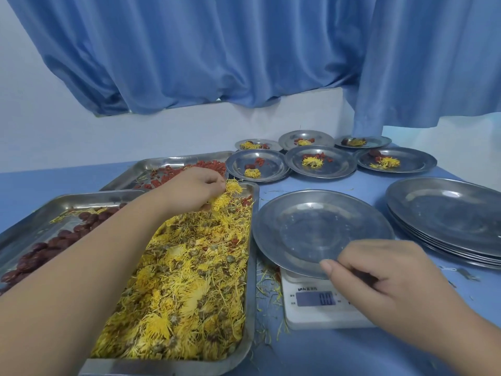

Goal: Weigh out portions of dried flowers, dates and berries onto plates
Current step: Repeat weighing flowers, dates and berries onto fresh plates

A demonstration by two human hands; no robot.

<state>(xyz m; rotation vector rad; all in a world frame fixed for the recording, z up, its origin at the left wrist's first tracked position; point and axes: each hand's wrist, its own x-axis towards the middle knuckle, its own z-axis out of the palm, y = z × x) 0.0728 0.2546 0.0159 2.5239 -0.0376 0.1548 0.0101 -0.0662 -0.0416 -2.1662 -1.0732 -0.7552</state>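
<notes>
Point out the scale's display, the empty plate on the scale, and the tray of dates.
scale's display point(315, 298), head view, middle of the lit screen.
empty plate point(311, 229), head view, bare centre of the plate.
tray of dates point(38, 229), head view, bare metal floor left of the dates.

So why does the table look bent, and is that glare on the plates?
Head view: the wide-angle lens bends the table at its edges. Head view: soft light leaves a pale sheen on the empty plate and the stack of plates. Head view: the right hand at that plate's rim looks slightly smeared; the flowers and the scale are sharp.
</notes>
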